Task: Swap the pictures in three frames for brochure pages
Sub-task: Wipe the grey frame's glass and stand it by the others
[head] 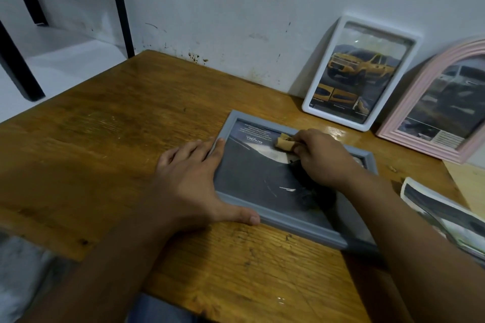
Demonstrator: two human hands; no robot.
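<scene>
A grey picture frame lies flat on the wooden table, with a dark brochure page showing in it. My left hand rests flat against the frame's left edge, thumb along its near rim and fingertips at its far left corner. My right hand lies over the frame's far right part and pinches a small tan crumpled wad against the glass. A white frame with a yellow truck page and a pink arched frame with a car page lean on the wall.
Loose curled pictures lie on the table at the right edge, next to a pale board. Black shelf posts stand at the back left beyond the table's corner. The table's left half is bare wood.
</scene>
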